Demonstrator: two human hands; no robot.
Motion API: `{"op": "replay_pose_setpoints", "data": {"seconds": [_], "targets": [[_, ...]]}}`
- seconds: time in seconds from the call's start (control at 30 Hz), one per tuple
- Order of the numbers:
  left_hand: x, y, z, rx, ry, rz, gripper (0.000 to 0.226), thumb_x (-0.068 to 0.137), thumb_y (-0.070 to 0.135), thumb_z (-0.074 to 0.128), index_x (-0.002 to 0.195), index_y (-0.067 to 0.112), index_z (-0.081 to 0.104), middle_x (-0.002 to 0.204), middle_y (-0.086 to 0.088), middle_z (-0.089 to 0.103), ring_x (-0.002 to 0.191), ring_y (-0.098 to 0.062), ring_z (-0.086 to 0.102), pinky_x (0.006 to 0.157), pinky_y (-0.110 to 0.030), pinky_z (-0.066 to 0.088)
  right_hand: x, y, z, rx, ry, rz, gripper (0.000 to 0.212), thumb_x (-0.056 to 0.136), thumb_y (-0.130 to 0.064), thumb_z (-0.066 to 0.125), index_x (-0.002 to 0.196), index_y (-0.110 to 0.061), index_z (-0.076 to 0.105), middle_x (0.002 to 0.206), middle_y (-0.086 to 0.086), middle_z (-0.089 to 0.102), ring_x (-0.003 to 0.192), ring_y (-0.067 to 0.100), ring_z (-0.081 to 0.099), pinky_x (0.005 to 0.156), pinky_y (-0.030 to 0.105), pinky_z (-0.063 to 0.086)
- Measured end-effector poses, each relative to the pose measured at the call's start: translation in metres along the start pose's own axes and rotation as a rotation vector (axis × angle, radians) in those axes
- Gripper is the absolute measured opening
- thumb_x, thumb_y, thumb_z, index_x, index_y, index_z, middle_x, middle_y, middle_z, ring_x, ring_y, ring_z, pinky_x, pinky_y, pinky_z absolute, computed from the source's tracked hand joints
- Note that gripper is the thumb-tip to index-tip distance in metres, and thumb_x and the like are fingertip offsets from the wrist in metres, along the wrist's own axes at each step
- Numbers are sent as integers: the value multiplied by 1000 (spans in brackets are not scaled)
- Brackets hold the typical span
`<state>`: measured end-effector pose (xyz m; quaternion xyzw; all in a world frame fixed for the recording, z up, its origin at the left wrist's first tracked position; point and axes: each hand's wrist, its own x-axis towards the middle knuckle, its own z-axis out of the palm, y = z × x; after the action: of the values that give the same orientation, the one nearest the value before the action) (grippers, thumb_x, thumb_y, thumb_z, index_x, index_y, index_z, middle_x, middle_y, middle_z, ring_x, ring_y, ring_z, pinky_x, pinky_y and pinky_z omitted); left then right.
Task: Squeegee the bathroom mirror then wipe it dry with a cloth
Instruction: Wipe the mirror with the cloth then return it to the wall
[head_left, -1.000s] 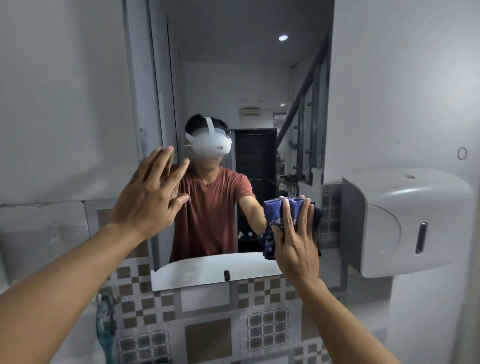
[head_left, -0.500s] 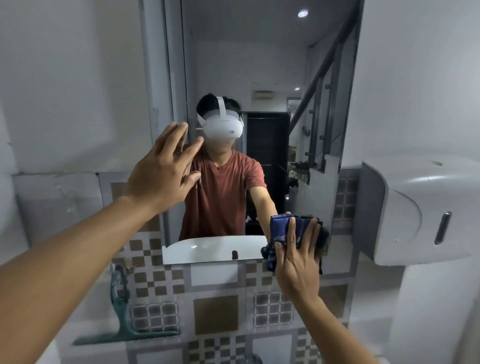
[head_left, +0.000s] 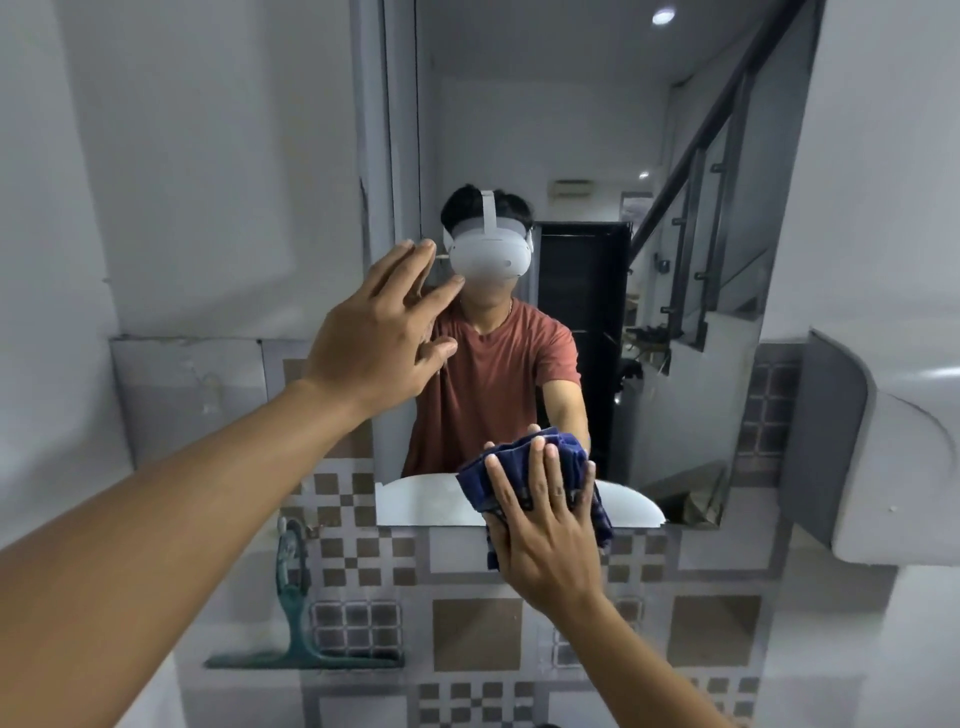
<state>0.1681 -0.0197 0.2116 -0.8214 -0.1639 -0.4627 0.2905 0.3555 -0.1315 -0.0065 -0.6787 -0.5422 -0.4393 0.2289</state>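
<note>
The wall mirror (head_left: 597, 130) fills the middle of the view, reflecting a person in a red shirt. My right hand (head_left: 545, 525) presses a bunched dark blue cloth (head_left: 558, 449) flat against the mirror's bottom edge, fingers straight and spread. My left hand (head_left: 382, 338) is raised with straight fingers at the mirror's left edge; I cannot tell whether it touches the glass. A green squeegee (head_left: 296, 618) stands propped against the tiled wall at lower left, apart from both hands.
A white wall dispenser (head_left: 893, 457) juts out at the right, close to the mirror's lower right corner. Checkered brown and grey tiles (head_left: 467, 629) cover the wall below the mirror. The reflection shows a white basin and a staircase railing.
My right hand has slid the cloth down and to the left, from the right side of the mirror to its bottom edge. The view tilted down, bringing the squeegee into sight.
</note>
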Motion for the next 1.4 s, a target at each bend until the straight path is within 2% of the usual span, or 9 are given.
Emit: {"op": "replay_pose_setpoints", "data": {"seconds": [0.23,0.4,0.5,0.87,1.0,1.17,1.2,1.27,1.4], "targets": [[0,-5,2,18,-2,31,64,86,44,69,143,20,53,155,-16,40,146,-30,33,88,-47,58,30,-51,10,-6,4,-207,65,100,-47,50,158,-29,28,164,15,18,153,28,17,116,68,21],[-2,-5,4,13,-5,32,62,88,44,65,144,20,51,157,-16,37,148,-31,29,89,-48,57,35,-76,14,-31,-62,-286,81,88,-36,57,160,-24,21,166,14,13,155,27,9,121,62,-7],[-3,-6,6,11,-7,28,62,90,45,62,146,20,48,159,-16,33,149,-31,26,98,-48,54,35,-84,15,-28,-108,-334,88,85,-35,64,160,-24,20,166,13,18,155,26,9,121,61,-10],[-14,-12,3,-70,-62,95,56,98,37,51,149,16,43,162,-22,22,150,-37,22,117,-51,33,28,-106,17,-4,-194,-468,64,91,-27,43,154,-17,36,165,10,27,154,26,16,121,59,7],[-45,-23,-14,-101,-95,42,52,100,35,45,149,17,44,159,-18,28,149,-32,25,118,-49,32,25,-122,11,90,-246,-496,58,89,-29,49,146,-18,45,161,12,35,153,27,22,121,61,18],[-102,-40,-42,-206,-113,-241,41,101,26,48,141,20,52,146,-8,49,129,-25,52,100,-43,52,27,-156,-14,556,-400,-238,54,89,-8,45,141,-21,47,163,5,31,155,23,13,123,53,0],[-114,-43,-46,-246,-120,-309,40,102,23,47,141,20,52,143,-5,52,127,-22,53,99,-41,53,30,-162,-20,704,-418,-121,47,94,-9,42,137,-26,49,160,1,36,154,21,18,125,49,3],[-139,-46,-52,-338,-119,-466,39,102,16,45,140,20,53,140,-1,56,125,-17,54,102,-35,49,37,-174,-38,1016,-450,144,30,102,-22,39,120,-43,51,142,-4,52,135,21,45,116,43,30],[-180,-41,-56,-617,-251,-870,43,100,10,47,140,25,53,145,2,52,132,-16,50,111,-34,40,58,-178,-76,1350,-530,479,19,107,-22,41,107,-30,58,100,3,62,84,12,57,80,29,47]]}}
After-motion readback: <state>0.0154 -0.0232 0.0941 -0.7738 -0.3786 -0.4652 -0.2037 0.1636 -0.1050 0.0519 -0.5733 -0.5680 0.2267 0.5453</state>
